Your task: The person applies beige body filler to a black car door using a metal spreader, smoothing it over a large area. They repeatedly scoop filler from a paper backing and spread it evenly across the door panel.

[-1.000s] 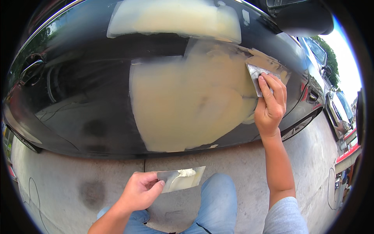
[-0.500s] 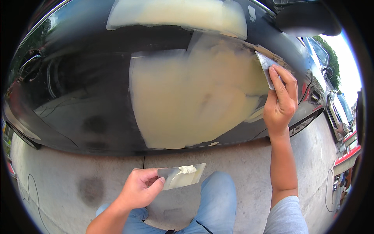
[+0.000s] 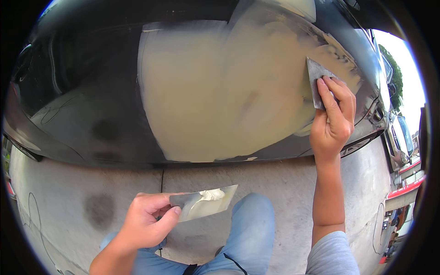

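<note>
A dark car door (image 3: 91, 123) fills the upper part of the view, with a wide beige patch of body filler (image 3: 197, 96) spread over its middle. My right hand (image 3: 333, 107) pinches a flat metal spreader (image 3: 316, 78), its blade against the right part of the filler, where the coat looks rough and streaky. Low in front of my knees, my left hand (image 3: 149, 217) holds a second flat metal spreader (image 3: 190, 206) between thumb and fingers. A cream lump of filler paste (image 3: 212, 195) sits on that blade.
Another filler patch (image 3: 298, 5) shows at the top edge. Grey concrete floor (image 3: 192, 176) lies under the car. A thin cable (image 3: 41, 229) runs along the floor at left. At far right stand another car (image 3: 399, 140) and a red-edged bench or rack (image 3: 405, 188).
The view has tilted down and closer to the door, so the panel sits higher. The right spreader is still on the right side, where fresh streaks of filler now show near the upper edge.
</note>
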